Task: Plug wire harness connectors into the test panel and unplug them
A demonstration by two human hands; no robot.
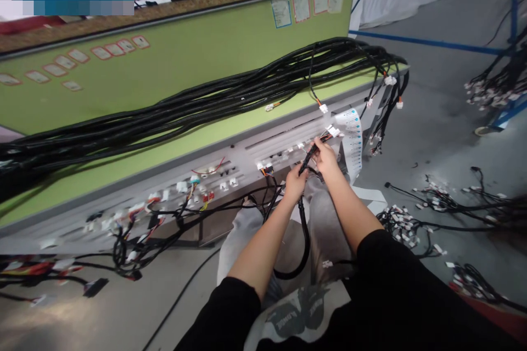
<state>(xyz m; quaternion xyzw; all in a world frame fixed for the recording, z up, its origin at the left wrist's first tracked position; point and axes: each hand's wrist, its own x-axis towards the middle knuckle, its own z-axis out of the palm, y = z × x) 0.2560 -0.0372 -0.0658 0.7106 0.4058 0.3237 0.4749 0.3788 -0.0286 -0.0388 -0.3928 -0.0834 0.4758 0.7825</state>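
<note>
A black wire harness (305,225) loops up from my lap into both hands. My left hand (295,182) is closed around its sleeved part. Farther along, near the end with white connectors (332,131), my right hand (324,157) grips the same harness. Loose orange and dark wires fan out just past my right fingertips. Beside the hands, a sheet of white labels with blue marks (353,140) hangs over the bench edge. To the left of my left hand, a connector with several wires (265,168) sits on the pale fixture rail (239,167).
A thick bundle of black cables (197,93) lies along the green bench (135,181). More harnesses with white connectors (405,225) lie on the floor at right. Blue rack bars (428,42) stand behind them. Branching harness wires (181,219) hang along the rail's left part.
</note>
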